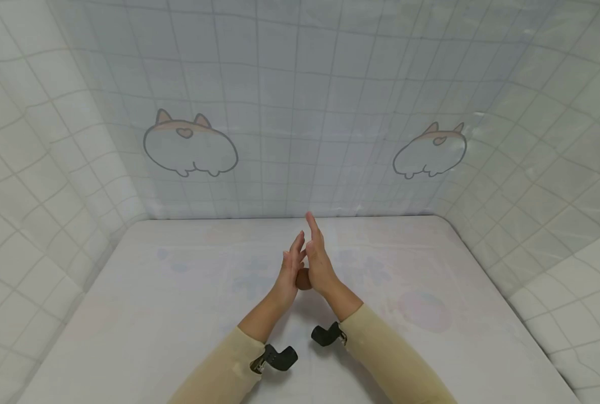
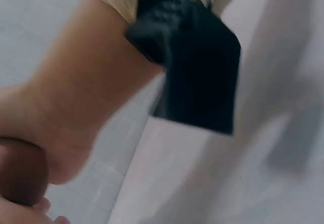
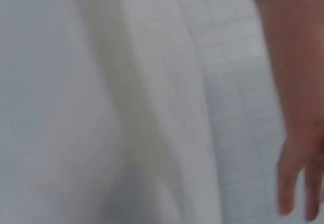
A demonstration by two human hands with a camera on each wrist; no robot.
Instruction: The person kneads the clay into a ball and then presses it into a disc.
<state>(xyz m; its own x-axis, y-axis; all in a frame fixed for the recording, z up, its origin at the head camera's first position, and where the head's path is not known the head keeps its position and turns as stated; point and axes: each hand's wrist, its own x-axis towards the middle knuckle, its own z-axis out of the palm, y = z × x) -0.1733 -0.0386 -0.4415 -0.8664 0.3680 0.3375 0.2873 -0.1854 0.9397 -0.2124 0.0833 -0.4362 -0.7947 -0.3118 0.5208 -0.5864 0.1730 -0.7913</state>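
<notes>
In the head view my left hand and right hand stand palm to palm above the middle of the table, fingers straight and pointing away from me. A small round brown object is pressed between the heels of the two palms, mostly hidden. The left wrist view shows that brown object at the lower left under the heel of the right hand. The right wrist view is blurred and catches only some fingers at its right edge.
The table has a white cover with faint pastel prints. White grid-patterned sheets with cartoon dog prints close it in at the back and both sides. Black camera mounts sit on both beige-sleeved wrists.
</notes>
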